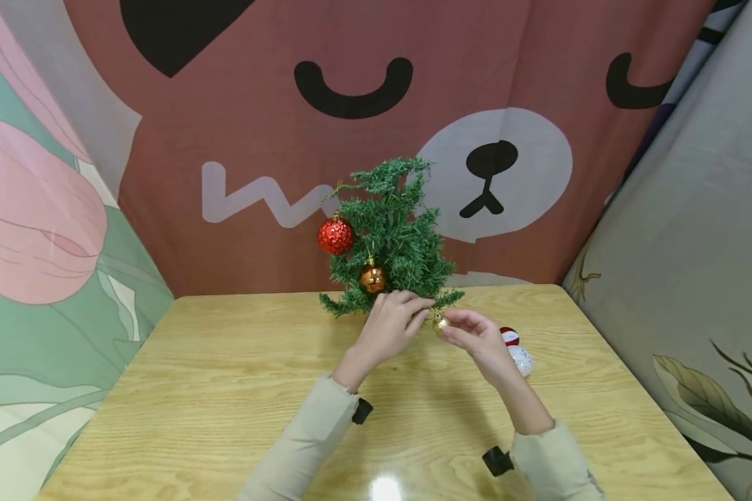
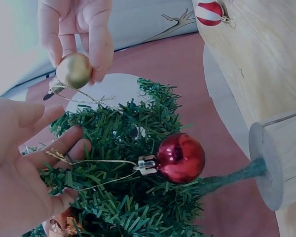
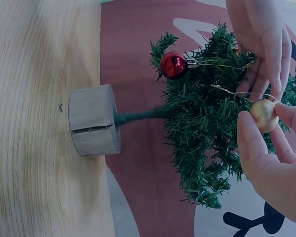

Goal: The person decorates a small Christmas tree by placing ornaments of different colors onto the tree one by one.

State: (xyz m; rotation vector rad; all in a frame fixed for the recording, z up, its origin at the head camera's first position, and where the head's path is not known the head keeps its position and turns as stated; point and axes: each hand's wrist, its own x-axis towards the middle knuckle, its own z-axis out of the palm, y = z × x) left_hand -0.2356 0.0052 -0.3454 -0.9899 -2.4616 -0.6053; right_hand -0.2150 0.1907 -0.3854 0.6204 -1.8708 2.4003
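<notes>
A small green artificial Christmas tree [image 1: 391, 236] stands on the table, and both hands are at its lower front branches. My right hand [image 1: 476, 341] pinches a small gold bauble [image 2: 74, 70] between thumb and fingertips. From the bauble's cap a thin gold loop of string [image 2: 89, 96] trails toward the tree. Beside it, my left hand [image 1: 391, 323] rests among the branches with loosely extended fingers, its fingertips touching the greenery. A shiny red bauble [image 3: 173, 65] hangs close below that hand, hidden in the head view. Higher up hang a glittery red bauble [image 1: 335, 235] and a copper bauble [image 1: 372, 278].
A red-and-white striped bauble [image 2: 209, 14] and a white speckled bauble [image 1: 521, 361] lie on the table, right of the right hand. The tree's trunk stands in a round wooden base [image 3: 94, 121]. Behind the wooden table [image 1: 225, 417] hangs a printed bear curtain [image 1: 257, 139].
</notes>
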